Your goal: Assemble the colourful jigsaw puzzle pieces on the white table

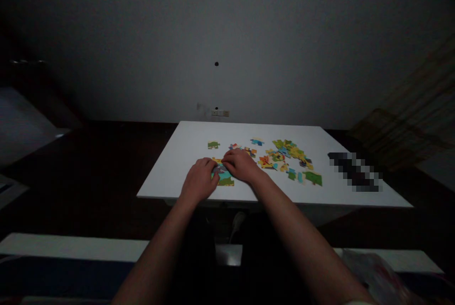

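A small joined patch of jigsaw puzzle pieces (226, 182), green, turquoise and grey with some yellow at the top, lies near the front edge of the white table. My left hand (201, 179) holds the patch's left side, fingers bent over it and thumb along its edge. From the right, my right hand (241, 164) presses its closed fingertips on the upper right of the same patch. The hands partly cover these pieces. Just behind my right hand are a few loose pieces (251, 152). A single green piece (213, 145) lies farther back on the left.
A heap of loose puzzle pieces (287, 151) spreads over the right middle of the table (163, 177). A blue piece (257, 141) lies behind. A dark, pixelated object (355, 172) sits at the right edge. Beyond the table stands a wall with sockets (220, 113).
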A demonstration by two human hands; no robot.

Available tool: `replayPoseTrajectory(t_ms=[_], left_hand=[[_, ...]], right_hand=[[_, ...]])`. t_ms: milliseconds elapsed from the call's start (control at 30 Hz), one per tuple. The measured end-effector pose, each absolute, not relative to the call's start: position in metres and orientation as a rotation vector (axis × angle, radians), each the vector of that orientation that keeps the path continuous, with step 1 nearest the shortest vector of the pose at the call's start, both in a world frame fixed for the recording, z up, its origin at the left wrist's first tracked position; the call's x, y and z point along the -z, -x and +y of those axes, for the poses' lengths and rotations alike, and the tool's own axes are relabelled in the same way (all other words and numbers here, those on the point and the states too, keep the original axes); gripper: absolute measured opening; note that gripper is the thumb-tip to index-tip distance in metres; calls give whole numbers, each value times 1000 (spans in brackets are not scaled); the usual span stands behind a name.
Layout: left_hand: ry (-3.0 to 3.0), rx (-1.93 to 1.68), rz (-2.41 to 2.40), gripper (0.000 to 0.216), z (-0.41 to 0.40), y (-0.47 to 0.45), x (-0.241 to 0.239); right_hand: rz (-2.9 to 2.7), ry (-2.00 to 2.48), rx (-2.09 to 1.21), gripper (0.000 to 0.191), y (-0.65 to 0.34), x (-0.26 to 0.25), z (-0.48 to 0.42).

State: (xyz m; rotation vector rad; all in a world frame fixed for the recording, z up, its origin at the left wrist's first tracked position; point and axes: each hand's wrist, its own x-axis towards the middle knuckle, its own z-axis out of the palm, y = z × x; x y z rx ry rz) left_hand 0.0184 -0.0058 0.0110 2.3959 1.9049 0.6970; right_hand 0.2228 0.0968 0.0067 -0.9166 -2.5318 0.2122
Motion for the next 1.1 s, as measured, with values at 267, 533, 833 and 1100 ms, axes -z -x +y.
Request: replayPoseTrajectory(t_ms=[267, 533, 833, 1100], left_hand=[[-2520, -585, 1692, 53, 7, -9, 3], [-2475, -539, 1810, 51, 7, -7, -1], [-2391, -614, 1962, 42, 6, -6, -3], [-2475, -482, 1776, 58, 11, -5, 10]], right_hand=[[-2641, 975, -92, 23, -218, -23, 92], [-2589, 1012, -83, 23, -267, -24, 64], [-1905, 1790, 205, 36, -423, -21, 85], [-1766, 2188, 56, 47, -488, 11, 89]])
